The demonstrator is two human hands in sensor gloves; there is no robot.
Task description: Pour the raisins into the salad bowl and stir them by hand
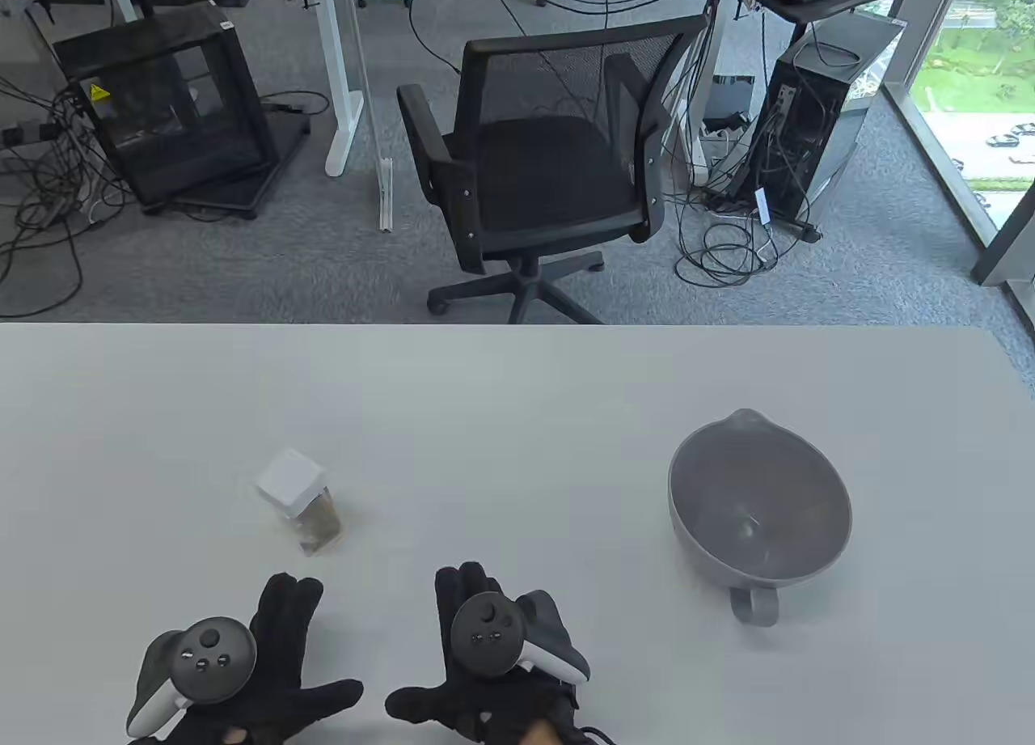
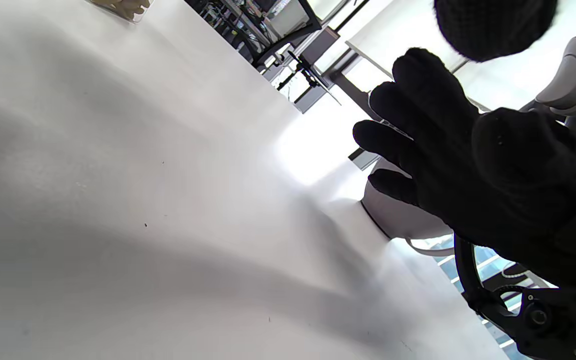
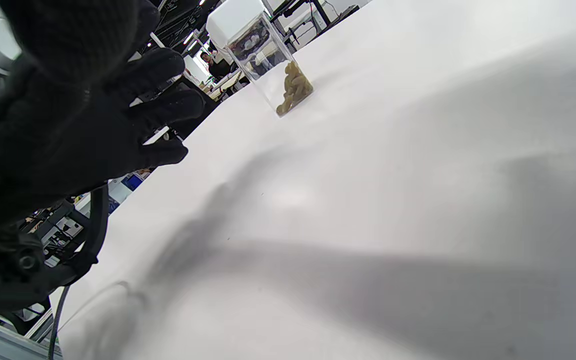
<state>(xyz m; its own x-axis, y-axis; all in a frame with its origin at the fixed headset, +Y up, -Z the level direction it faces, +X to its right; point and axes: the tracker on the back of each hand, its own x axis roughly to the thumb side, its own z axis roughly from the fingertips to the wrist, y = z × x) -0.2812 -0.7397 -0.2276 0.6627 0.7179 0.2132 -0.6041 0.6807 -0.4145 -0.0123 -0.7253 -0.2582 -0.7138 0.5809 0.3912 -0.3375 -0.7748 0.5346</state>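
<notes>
One jar (image 1: 301, 500), one bowl (image 1: 760, 502), two hands.

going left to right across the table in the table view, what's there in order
left hand in a black glove → clear plastic raisin jar with a white lid → right hand in a black glove → grey plastic salad bowl with a spout and handle

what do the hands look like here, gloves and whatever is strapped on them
Both the left hand and the right hand wear black knitted gloves covering every finger. Each carries a tracker on its back, a dark grey round face with small buttons and a light grey handle. A thin black cable trails from the right wrist.
</notes>
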